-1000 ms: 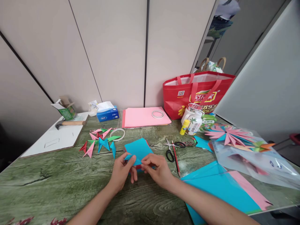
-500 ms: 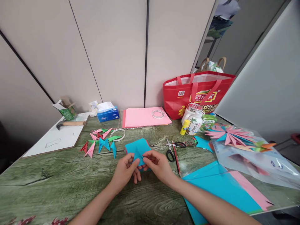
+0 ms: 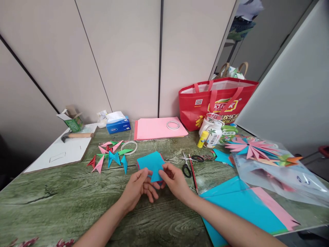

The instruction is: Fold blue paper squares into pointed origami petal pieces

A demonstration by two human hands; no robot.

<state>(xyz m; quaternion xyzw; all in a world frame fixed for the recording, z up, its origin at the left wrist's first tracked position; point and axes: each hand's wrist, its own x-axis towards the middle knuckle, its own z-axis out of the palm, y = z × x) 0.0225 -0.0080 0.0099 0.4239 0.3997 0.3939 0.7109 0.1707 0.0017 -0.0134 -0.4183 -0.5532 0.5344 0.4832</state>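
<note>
A small piece of folded blue paper (image 3: 156, 175) is between my hands, just in front of a stack of square coloured paper (image 3: 149, 160) with blue on top. My right hand (image 3: 176, 180) pinches its right side between thumb and fingers. My left hand (image 3: 137, 185) has thumb and forefinger closed at its left corner, while the other fingers curl loosely below. Against the blue stack, the folded piece's outline is hard to make out. Left of the stack lie several folded pointed paper pieces (image 3: 113, 158) in pink, red, green and blue.
Scissors (image 3: 187, 166) and a red pencil (image 3: 193, 175) lie right of the stack. Beyond are tape rolls (image 3: 173, 125), pink sheets (image 3: 151, 128), a glue stick (image 3: 203, 139) and a red bag (image 3: 195, 109). Blue sheets (image 3: 231, 209) lie under my right forearm. A hammer (image 3: 79, 135) rests far left.
The blue piece in my fingers has turned and lies flatter, its pointed fold no longer standing up. My right hand has shifted slightly right; my left lower fingers have spread a little.
</note>
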